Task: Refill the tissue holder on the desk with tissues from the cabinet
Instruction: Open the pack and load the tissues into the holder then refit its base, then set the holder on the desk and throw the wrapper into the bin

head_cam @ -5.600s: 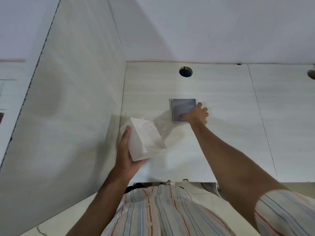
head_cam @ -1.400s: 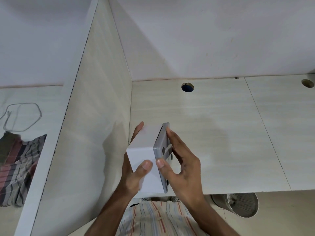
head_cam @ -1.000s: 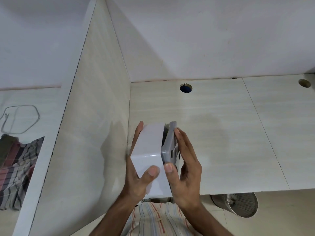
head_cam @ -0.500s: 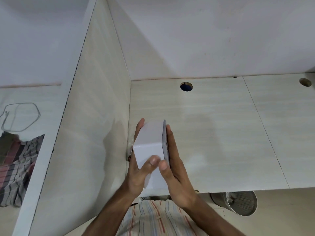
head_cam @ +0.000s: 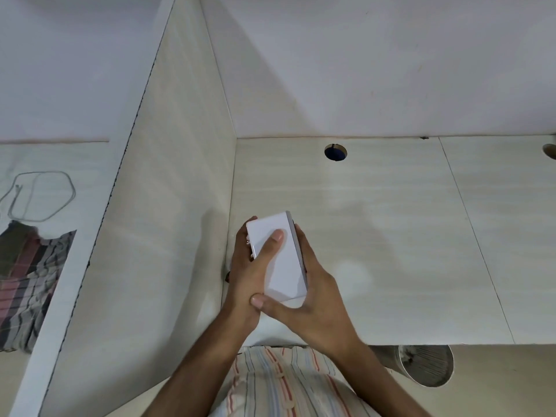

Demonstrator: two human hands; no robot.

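I hold the white box-shaped tissue holder (head_cam: 281,260) with both hands just above the left part of the pale desk (head_cam: 391,236). Its grey base plate (head_cam: 296,245) lies flush along the holder's right side. My left hand (head_cam: 246,266) wraps the left side, thumb across the white face. My right hand (head_cam: 313,296) presses against the grey plate, its thumb under the holder's near edge. No tissues show from this angle.
A pale partition panel (head_cam: 156,221) rises directly left of my hands. A cable hole (head_cam: 335,152) sits at the desk's back, another (head_cam: 550,150) at the far right. A grey waste bin (head_cam: 425,365) stands below the desk's front edge. Striped cloth (head_cam: 27,284) and a looped cord (head_cam: 39,195) lie beyond the partition.
The grey plate, held ajar from the holder a second ago, now sits flush against it. Both hands have turned the holder so that its white face points up.
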